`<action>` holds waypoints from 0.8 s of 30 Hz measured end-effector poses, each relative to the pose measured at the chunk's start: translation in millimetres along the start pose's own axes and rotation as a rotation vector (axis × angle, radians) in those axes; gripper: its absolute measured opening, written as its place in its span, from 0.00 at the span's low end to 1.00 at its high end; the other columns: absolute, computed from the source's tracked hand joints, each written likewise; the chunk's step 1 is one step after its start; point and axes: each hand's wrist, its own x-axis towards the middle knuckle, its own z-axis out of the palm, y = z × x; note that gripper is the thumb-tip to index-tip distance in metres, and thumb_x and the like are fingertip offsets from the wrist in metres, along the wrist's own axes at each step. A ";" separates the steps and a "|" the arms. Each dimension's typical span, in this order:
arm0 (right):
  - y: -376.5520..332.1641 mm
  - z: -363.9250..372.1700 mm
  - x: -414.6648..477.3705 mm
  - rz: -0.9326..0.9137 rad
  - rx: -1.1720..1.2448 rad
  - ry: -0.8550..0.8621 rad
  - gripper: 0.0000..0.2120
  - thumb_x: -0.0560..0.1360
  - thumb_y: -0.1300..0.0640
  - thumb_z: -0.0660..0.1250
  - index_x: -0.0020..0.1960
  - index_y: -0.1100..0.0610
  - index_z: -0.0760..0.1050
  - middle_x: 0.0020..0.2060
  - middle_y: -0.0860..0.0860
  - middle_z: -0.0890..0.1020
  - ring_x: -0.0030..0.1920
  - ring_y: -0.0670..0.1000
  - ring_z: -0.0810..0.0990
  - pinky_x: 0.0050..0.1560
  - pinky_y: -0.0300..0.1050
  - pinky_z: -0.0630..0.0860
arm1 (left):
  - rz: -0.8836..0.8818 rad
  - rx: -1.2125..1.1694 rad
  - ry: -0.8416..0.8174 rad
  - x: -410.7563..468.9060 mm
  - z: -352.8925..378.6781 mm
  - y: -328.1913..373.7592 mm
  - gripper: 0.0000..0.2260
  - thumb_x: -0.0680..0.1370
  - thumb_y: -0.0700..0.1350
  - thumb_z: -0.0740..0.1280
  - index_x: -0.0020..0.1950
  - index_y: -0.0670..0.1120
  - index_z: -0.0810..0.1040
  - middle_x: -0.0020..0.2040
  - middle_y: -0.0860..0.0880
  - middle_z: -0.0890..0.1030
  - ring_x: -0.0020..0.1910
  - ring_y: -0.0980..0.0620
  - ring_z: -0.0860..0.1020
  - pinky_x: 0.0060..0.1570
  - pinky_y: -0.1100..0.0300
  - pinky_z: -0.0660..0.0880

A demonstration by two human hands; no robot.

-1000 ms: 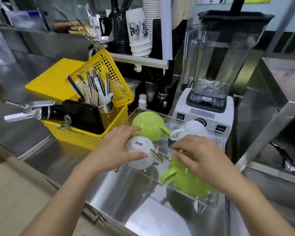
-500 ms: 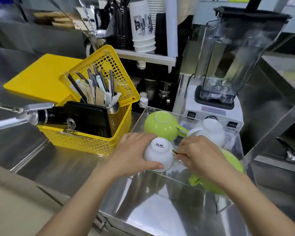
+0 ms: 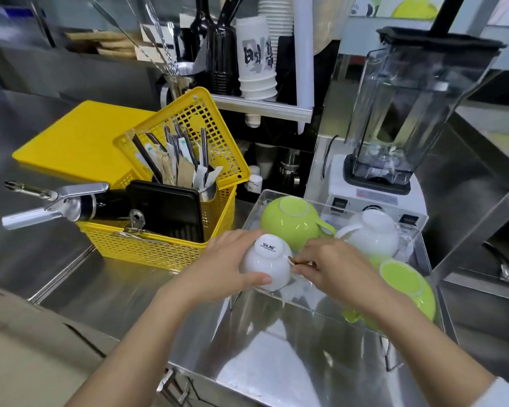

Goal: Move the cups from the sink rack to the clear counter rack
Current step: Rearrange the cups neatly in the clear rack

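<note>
Both hands [image 3: 227, 264] on upturned white cup [image 3: 266, 265]; base print "YAMI".

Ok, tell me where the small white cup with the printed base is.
In the head view, the small white cup sits upside down at the clear rack's near-left corner, between the left hand and right hand.

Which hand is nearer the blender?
Right. The right hand is in the clear rack, below and left of the blender, beside the white cups. The left hand is farther left, holding the small white cup.
</note>
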 end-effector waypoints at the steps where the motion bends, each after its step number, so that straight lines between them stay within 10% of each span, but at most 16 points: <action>1: -0.3 -0.5 -0.1 -0.005 -0.004 -0.001 0.13 0.75 0.48 0.62 0.47 0.56 0.79 0.42 0.53 0.80 0.47 0.57 0.77 0.43 0.51 0.73 | -0.003 -0.003 -0.012 0.3 0.5 -1.6 0.34 0.67 0.62 0.66 0.71 0.59 0.58 0.69 0.55 0.65 0.69 0.53 0.59 0.65 0.58 0.54; 12: 40.7 -25.8 8.2 0.197 -0.055 0.168 0.11 0.73 0.55 0.68 0.52 0.58 0.79 0.51 0.55 0.82 0.55 0.59 0.76 0.57 0.53 0.69 | 0.075 -0.240 0.282 13.4 -22.4 11.1 0.17 0.77 0.51 0.62 0.66 0.53 0.71 0.60 0.60 0.72 0.60 0.63 0.67 0.57 0.69 0.63; 24: 55.7 -14.0 35.9 0.321 -0.274 0.066 0.10 0.73 0.53 0.65 0.43 0.58 0.81 0.45 0.55 0.83 0.48 0.57 0.76 0.48 0.49 0.57 | 0.060 -0.335 0.018 85.4 -18.0 14.0 0.24 0.74 0.48 0.68 0.69 0.53 0.67 0.68 0.53 0.69 0.63 0.57 0.67 0.60 0.61 0.63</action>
